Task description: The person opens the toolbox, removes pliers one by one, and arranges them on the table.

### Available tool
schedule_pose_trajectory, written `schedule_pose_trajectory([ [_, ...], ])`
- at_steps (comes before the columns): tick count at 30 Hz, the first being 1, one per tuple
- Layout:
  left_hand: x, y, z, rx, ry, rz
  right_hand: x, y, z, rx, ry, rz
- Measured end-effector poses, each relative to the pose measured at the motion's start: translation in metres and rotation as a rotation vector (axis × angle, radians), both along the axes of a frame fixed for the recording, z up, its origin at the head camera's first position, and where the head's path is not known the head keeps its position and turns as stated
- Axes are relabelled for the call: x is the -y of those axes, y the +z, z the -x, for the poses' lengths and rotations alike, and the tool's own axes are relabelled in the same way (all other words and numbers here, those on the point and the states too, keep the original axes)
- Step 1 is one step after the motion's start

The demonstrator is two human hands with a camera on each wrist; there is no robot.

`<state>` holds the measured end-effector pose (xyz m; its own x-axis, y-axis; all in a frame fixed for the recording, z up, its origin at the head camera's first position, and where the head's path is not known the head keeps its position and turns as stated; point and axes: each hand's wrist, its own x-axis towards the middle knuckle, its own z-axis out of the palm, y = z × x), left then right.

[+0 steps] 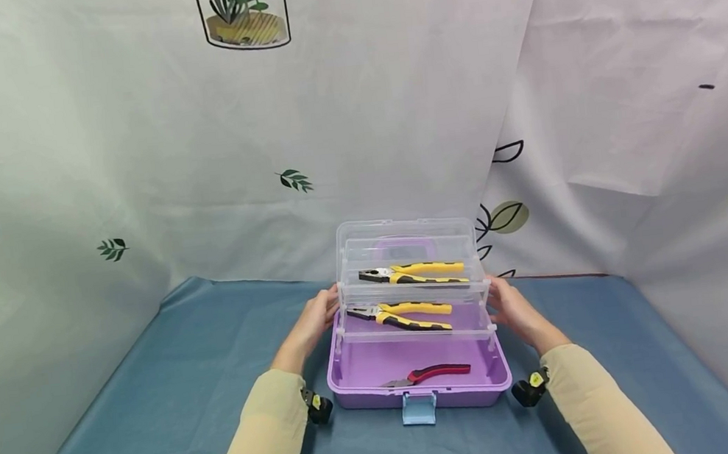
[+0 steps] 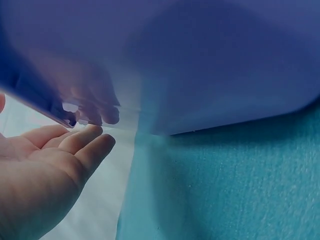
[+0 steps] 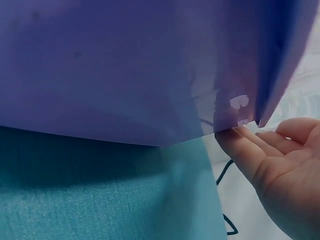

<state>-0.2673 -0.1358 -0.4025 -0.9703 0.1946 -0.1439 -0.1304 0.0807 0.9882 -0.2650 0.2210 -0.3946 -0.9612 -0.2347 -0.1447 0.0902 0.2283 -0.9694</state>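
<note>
A purple toolbox [image 1: 422,400] stands raised open in front of me, its clear lid [image 1: 364,228] and clear trays tilted up and back. Combination pliers with yellow and black handles [image 1: 431,267] lie in the upper tray, and a second yellow-handled pair [image 1: 415,308] in the lower one. Red-handled pliers [image 1: 442,371] lie on the box's floor. My left hand [image 1: 310,323] is at the left side of the trays, its extended fingers [image 2: 95,150] right at the box's rear corner. Mirroring it, my right hand [image 1: 519,310] has its fingers [image 3: 245,150] at the rear right corner.
A light blue latch [image 1: 419,408] hangs down at the box's front. Blue cloth [image 1: 221,390] covers the table. Behind it hangs a pale printed curtain [image 1: 210,162], close at the back and along both sides.
</note>
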Motion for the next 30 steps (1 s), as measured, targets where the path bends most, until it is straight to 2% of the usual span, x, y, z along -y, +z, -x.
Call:
schedule_pose_trajectory([
  [9,-0.001,0.001,0.001,-0.003,0.01,-0.012,0.001,0.002,0.0,0.0,0.002,-0.021],
  [19,-0.001,-0.003,-0.001,0.035,-0.019,-0.061,0.001,0.002,-0.005,0.028,-0.01,-0.054],
  [23,0.0,-0.007,-0.002,0.044,-0.046,-0.075,0.001,0.0,-0.007,0.034,-0.003,-0.054],
  [30,0.002,-0.014,-0.005,0.053,-0.049,-0.075,-0.002,-0.008,-0.009,0.076,0.033,-0.074],
])
